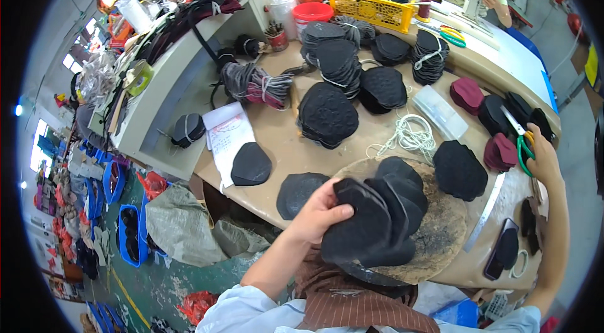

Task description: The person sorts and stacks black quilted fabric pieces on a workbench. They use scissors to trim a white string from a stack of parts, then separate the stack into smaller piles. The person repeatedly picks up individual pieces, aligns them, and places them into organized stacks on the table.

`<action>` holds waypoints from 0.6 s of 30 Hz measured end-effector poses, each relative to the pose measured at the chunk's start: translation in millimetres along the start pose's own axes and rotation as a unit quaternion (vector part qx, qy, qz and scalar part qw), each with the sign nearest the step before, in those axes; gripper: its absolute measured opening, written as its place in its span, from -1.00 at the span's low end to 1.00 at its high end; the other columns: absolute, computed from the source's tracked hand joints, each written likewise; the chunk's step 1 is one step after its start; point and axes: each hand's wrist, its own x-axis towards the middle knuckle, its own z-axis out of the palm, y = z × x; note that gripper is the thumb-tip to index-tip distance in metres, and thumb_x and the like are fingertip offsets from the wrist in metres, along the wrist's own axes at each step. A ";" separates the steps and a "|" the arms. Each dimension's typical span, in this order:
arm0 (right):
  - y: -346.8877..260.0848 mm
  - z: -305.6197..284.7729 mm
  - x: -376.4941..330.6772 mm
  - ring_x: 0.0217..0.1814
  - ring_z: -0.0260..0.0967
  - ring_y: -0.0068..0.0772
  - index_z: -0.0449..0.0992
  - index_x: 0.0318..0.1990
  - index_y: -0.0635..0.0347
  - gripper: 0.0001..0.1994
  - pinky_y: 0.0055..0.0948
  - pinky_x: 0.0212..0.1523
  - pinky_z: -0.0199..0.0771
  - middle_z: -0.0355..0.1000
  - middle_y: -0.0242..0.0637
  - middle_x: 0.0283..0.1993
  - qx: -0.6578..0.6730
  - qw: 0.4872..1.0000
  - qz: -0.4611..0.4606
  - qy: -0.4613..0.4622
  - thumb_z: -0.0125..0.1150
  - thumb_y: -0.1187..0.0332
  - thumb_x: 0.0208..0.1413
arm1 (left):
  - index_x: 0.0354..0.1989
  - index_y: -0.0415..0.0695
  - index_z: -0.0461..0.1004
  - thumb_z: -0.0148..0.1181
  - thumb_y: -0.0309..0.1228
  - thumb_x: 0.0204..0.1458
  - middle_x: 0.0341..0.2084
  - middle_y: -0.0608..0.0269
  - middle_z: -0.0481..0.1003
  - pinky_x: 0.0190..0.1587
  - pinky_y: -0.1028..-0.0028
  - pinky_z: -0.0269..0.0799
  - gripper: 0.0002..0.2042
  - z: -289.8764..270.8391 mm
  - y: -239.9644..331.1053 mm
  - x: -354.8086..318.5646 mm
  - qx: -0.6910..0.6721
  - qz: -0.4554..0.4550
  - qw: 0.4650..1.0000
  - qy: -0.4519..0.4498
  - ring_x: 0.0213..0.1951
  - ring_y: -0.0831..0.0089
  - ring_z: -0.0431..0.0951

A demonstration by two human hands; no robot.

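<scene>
While left hand (pixel 319 212) pinches black pieces (pixel 368 223) over board (pixel 443 232) | right hand (pixel 543 160) at scissors (pixel 517 128), grip unclear | likely light, floppy: hold edges

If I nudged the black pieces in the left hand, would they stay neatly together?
Probably not: the black pieces fan out from the left hand, so they may slide apart. Their thin edges suggest light pieces, and their fairly flat faces hint at some stiffness.
</scene>
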 end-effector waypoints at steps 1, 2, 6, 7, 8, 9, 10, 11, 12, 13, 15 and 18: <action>-10.1 -5.9 -8.6 -0.17 0.36 0.06 0.12 0.29 0.08 -0.15 -0.19 -0.22 0.34 0.35 0.03 -0.25 0.023 0.999 0.032 -0.022 -0.09 0.66 -0.38 | -0.02 -0.22 0.33 0.27 -0.58 -0.04 -0.19 0.22 0.47 -0.04 0.45 0.42 -0.61 -9.8 3.6 -4.8 0.104 0.003 0.994 -0.040 -0.15 0.46 0.51; -28.2 -18.7 -14.3 -0.22 0.35 -0.13 0.15 0.28 0.09 -0.21 -0.26 -0.17 0.32 0.37 -0.10 -0.21 0.096 0.979 0.150 -0.103 0.07 0.63 -0.29 | -0.16 -0.24 0.44 0.32 -0.63 -0.13 -0.22 0.19 0.51 -0.15 0.47 0.44 -0.68 -5.1 8.2 -11.7 0.231 0.047 0.972 -0.021 -0.20 0.43 0.53; -85.4 -22.0 -74.8 -0.20 0.31 -0.46 0.18 0.24 0.15 -0.33 -0.41 -0.11 0.31 0.34 -0.30 -0.24 0.600 0.694 0.332 -0.217 0.28 0.34 -0.08 | -0.26 -0.23 0.54 0.30 -0.68 -0.17 -0.33 0.15 0.55 -0.24 0.47 0.46 -0.75 21.7 29.5 -2.2 0.440 0.161 0.869 -0.162 -0.27 0.28 0.58; -98.7 -19.7 -83.4 -0.19 0.29 -0.49 0.18 0.24 0.16 -0.34 -0.43 -0.10 0.31 0.32 -0.32 -0.25 0.657 0.598 0.373 -0.266 0.30 0.25 -0.02 | -0.26 -0.23 0.54 0.29 -0.68 -0.18 -0.33 0.15 0.55 -0.25 0.47 0.47 -0.75 25.8 29.0 -0.4 0.452 0.154 0.862 -0.173 -0.28 0.28 0.58; -127.3 -19.6 -80.3 -0.16 0.29 -0.47 0.16 0.24 0.17 -0.34 -0.42 -0.08 0.31 0.31 -0.31 -0.22 0.668 0.574 0.336 -0.334 0.28 0.18 0.01 | -0.25 -0.22 0.54 0.29 -0.68 -0.18 -0.33 0.15 0.55 -0.26 0.47 0.47 -0.74 29.6 28.9 0.2 0.465 0.144 0.855 -0.181 -0.28 0.27 0.58; -156.4 -19.6 -77.1 -0.12 0.28 -0.45 0.13 0.25 0.18 -0.33 -0.41 -0.06 0.31 0.30 -0.30 -0.20 0.674 0.548 0.291 -0.400 0.26 0.11 0.05 | -0.25 -0.21 0.54 0.29 -0.68 -0.18 -0.33 0.15 0.55 -0.28 0.47 0.48 -0.74 32.9 29.2 0.2 0.475 0.128 0.851 -0.182 -0.30 0.29 0.59; -166.4 -18.4 -78.4 -0.09 0.28 -0.42 0.11 0.26 0.20 -0.31 -0.39 -0.04 0.31 0.29 -0.27 -0.17 0.664 0.567 0.209 -0.441 0.24 0.08 0.06 | -0.26 -0.22 0.55 0.31 -0.69 -0.21 -0.34 0.14 0.56 -0.28 0.46 0.48 -0.73 35.5 27.3 0.7 0.475 0.119 0.852 -0.185 -0.29 0.28 0.59; -176.3 -14.9 -79.0 -0.05 0.28 -0.39 0.08 0.26 0.21 -0.29 -0.37 -0.02 0.31 0.29 -0.25 -0.13 0.655 0.578 0.118 -0.472 0.23 0.04 0.07 | -0.27 -0.22 0.56 0.32 -0.69 -0.25 -0.35 0.13 0.57 -0.27 0.46 0.47 -0.72 38.4 27.0 -1.1 0.480 0.108 0.851 -0.182 -0.29 0.27 0.59; -182.5 -14.1 -72.7 -0.03 0.27 -0.37 0.06 0.27 0.23 -0.28 -0.36 -0.01 0.30 0.28 -0.23 -0.11 0.643 0.590 0.066 -0.484 0.22 0.04 0.07 | -0.29 -0.23 0.57 0.34 -0.70 -0.28 -0.36 0.12 0.57 -0.27 0.46 0.46 -0.71 40.4 25.5 0.3 0.481 0.099 0.851 -0.186 -0.29 0.26 0.59; -186.4 -12.0 -67.1 -0.01 0.26 -0.34 0.04 0.27 0.24 -0.27 -0.35 0.00 0.30 0.27 -0.21 -0.10 0.630 0.598 0.010 -0.496 0.21 0.03 0.08 | -0.29 -0.23 0.58 0.35 -0.69 -0.28 -0.36 0.12 0.58 -0.26 0.46 0.47 -0.71 41.3 24.5 0.8 0.476 0.091 0.854 -0.188 -0.29 0.27 0.60; -191.5 -6.6 -62.1 -0.02 0.26 -0.28 0.04 0.27 0.27 -0.25 -0.34 0.00 0.29 0.26 -0.18 -0.10 0.596 0.632 -0.027 -0.495 0.20 0.01 0.07 | -0.29 -0.22 0.58 0.37 -0.68 -0.28 -0.37 0.13 0.58 -0.25 0.45 0.47 -0.71 41.7 23.7 1.0 0.468 0.078 0.859 -0.191 -0.29 0.28 0.60; -196.9 -5.9 -55.8 -0.04 0.26 -0.22 0.04 0.27 0.28 -0.22 -0.31 -0.03 0.29 0.25 -0.14 -0.12 0.551 0.677 -0.080 -0.481 0.21 -0.04 0.06 | -0.29 -0.22 0.57 0.38 -0.69 -0.28 -0.38 0.14 0.59 -0.24 0.44 0.47 -0.71 40.9 22.9 0.0 0.459 0.088 0.864 -0.189 -0.29 0.28 0.60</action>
